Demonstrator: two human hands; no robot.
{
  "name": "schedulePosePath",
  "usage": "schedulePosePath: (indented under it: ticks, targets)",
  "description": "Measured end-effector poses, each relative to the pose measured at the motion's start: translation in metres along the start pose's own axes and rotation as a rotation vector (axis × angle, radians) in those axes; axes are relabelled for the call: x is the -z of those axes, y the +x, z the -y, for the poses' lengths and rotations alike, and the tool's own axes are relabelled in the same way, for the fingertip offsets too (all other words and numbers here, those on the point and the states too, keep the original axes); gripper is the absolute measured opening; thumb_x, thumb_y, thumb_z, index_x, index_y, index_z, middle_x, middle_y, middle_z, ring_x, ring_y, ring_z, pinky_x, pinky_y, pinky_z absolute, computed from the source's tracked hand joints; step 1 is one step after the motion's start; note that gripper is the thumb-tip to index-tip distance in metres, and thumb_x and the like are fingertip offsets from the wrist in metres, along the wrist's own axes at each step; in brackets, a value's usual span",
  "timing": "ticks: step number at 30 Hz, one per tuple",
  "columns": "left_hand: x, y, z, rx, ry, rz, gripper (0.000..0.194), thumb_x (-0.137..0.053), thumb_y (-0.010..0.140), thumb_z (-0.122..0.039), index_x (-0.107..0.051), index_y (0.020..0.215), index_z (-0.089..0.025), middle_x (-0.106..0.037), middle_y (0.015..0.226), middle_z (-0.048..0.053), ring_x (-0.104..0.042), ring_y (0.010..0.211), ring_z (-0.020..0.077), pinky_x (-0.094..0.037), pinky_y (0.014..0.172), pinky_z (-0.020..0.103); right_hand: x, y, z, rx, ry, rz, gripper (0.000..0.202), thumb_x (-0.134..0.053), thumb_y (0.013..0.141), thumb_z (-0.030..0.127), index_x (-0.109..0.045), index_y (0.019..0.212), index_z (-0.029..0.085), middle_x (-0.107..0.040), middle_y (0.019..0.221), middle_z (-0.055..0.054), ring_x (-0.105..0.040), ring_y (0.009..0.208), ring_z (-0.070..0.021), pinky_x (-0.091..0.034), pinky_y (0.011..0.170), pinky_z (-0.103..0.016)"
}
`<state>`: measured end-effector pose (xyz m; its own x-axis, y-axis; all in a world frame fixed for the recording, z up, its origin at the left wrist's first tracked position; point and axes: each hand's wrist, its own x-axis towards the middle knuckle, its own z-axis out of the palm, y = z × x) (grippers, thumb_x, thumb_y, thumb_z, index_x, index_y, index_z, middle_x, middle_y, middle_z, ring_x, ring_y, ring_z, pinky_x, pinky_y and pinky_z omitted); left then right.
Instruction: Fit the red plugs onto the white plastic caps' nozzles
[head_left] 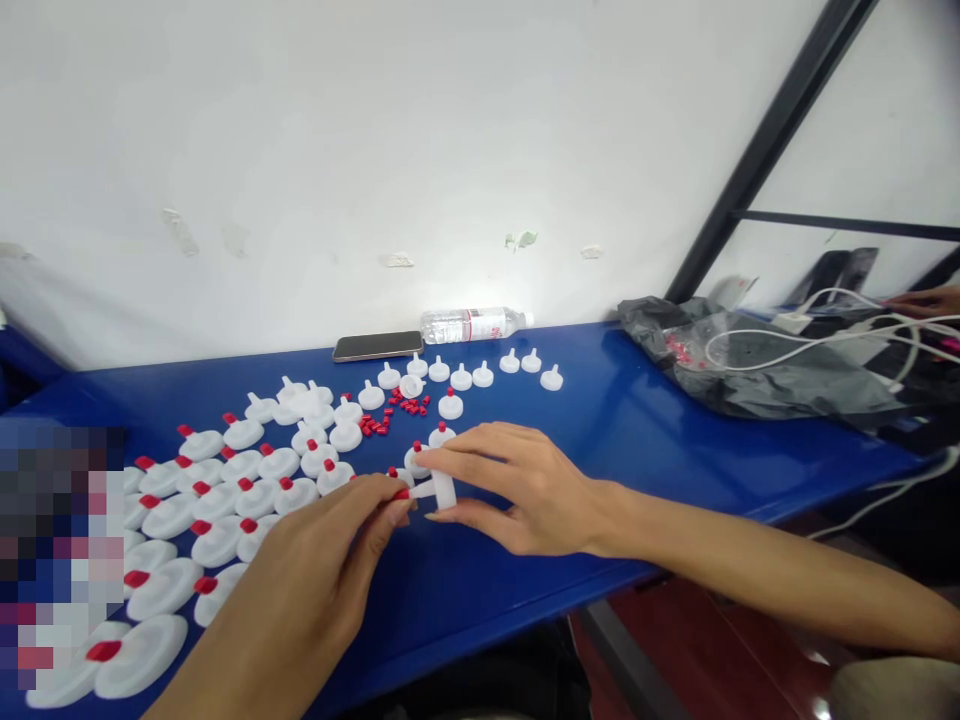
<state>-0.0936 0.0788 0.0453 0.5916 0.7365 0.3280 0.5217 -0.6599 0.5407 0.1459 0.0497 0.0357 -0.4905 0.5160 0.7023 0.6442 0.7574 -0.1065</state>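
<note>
Between thumb and fingers of my right hand (529,490), a white nozzle cap (445,488) is held on its side, spout pointing left. My left hand (307,575) pinches a small red tip cap (403,494) at the spout's end; the fingers partly cover it. Beyond my hands lies a loose pile of red tip caps (409,404). White nozzle caps with bare spouts (461,377) stand around and behind that pile. Many white nozzle caps with red tips (214,541) spread over the left of the table, some hidden behind my left hand.
A phone (378,346) and a clear plastic bottle (474,325) lie along the wall on the blue table (637,440). At the right are a dark plastic bag (757,385), white cables (780,362), a black metal frame (765,140) and another person's hand (930,301).
</note>
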Motion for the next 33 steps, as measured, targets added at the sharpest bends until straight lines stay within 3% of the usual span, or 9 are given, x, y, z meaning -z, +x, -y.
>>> schedulePosePath:
  ticks: [7, 13, 18, 23, 27, 33]
  targets:
    - [-0.001, -0.002, -0.007, -0.265, 0.229, -0.089, 0.021, -0.040, 0.101, -0.017, -0.058, 0.091, -0.025, -0.069, 0.078, -0.001, -0.069, 0.063, 0.0158, -0.046, 0.056, 0.027, 0.001, -0.002, -0.001, 0.050, 0.052, 0.000, 0.035, -0.060, 0.104, 0.029, -0.061, 0.134, 0.012, -0.076, 0.117, -0.013, -0.072, 0.105, -0.0192, -0.058, 0.098, -0.031]
    - [-0.006, 0.000, -0.011, -0.343, 0.339, -0.140, 0.025, -0.036, 0.094, -0.008, -0.056, 0.090, -0.023, -0.069, 0.073, 0.001, -0.068, 0.059, 0.0173, -0.043, 0.050, 0.029, -0.003, -0.003, -0.005, 0.138, 0.056, -0.039, 0.040, -0.058, 0.104, 0.022, -0.055, 0.142, 0.009, -0.076, 0.117, -0.014, -0.073, 0.103, -0.0201, -0.061, 0.095, -0.032]
    - [-0.010, -0.002, -0.009, -0.309, 0.320, -0.126, 0.023, -0.037, 0.094, -0.008, -0.052, 0.085, -0.023, -0.071, 0.078, 0.003, -0.070, 0.063, 0.0171, -0.042, 0.051, 0.028, -0.004, -0.003, -0.006, 0.188, 0.004, -0.064, 0.044, -0.059, 0.103, 0.019, -0.051, 0.145, 0.007, -0.077, 0.115, -0.014, -0.074, 0.102, -0.0194, -0.062, 0.093, -0.031]
    - [-0.013, -0.004, -0.008, -0.250, 0.238, -0.099, 0.021, -0.039, 0.100, -0.014, -0.048, 0.083, -0.024, -0.065, 0.072, -0.002, -0.066, 0.060, 0.0152, -0.041, 0.053, 0.027, -0.004, -0.006, -0.007, 0.191, -0.059, 0.011, 0.045, -0.062, 0.102, 0.020, -0.052, 0.143, 0.005, -0.076, 0.116, -0.014, -0.073, 0.110, -0.0192, -0.060, 0.099, -0.030]
    - [-0.010, -0.004, -0.009, -0.232, 0.149, -0.097, 0.019, -0.041, 0.102, -0.018, -0.049, 0.086, -0.025, -0.064, 0.071, -0.004, -0.062, 0.057, 0.0133, -0.040, 0.054, 0.026, -0.004, -0.004, -0.005, 0.177, -0.025, -0.043, 0.045, -0.060, 0.104, 0.023, -0.051, 0.145, 0.008, -0.076, 0.121, -0.013, -0.071, 0.114, -0.0185, -0.058, 0.103, -0.030]
    - [-0.005, -0.005, -0.012, -0.182, 0.141, -0.070, 0.016, -0.044, 0.105, -0.028, -0.056, 0.094, -0.027, -0.069, 0.075, -0.005, -0.065, 0.059, 0.0148, -0.042, 0.056, 0.027, -0.002, 0.000, -0.002, 0.090, 0.052, -0.058, 0.038, -0.064, 0.102, 0.030, -0.060, 0.134, 0.011, -0.078, 0.116, -0.012, -0.074, 0.100, -0.0186, -0.060, 0.094, -0.031]
